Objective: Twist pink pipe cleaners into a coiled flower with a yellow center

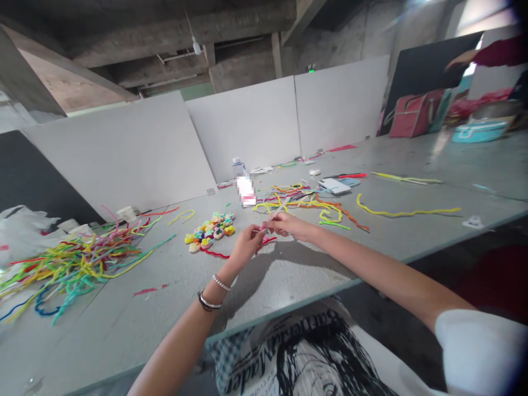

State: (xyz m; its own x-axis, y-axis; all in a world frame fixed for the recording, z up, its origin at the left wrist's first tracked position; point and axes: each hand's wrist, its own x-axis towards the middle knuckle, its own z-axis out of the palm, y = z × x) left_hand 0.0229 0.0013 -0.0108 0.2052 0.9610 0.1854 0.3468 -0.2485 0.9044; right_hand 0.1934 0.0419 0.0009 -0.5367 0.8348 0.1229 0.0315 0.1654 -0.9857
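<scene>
— What did the hands hold?
— The left hand (246,242) and right hand (284,223) each had a closed grip on a pink fuzzy wire (268,221), just above the bench (289,275).

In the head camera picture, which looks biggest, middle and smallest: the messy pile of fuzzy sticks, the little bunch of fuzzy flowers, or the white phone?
1. Pile of fuzzy sticks
2. Bunch of fuzzy flowers
3. White phone, though it lies farther away, so 2 and 3 are unsure.
</scene>
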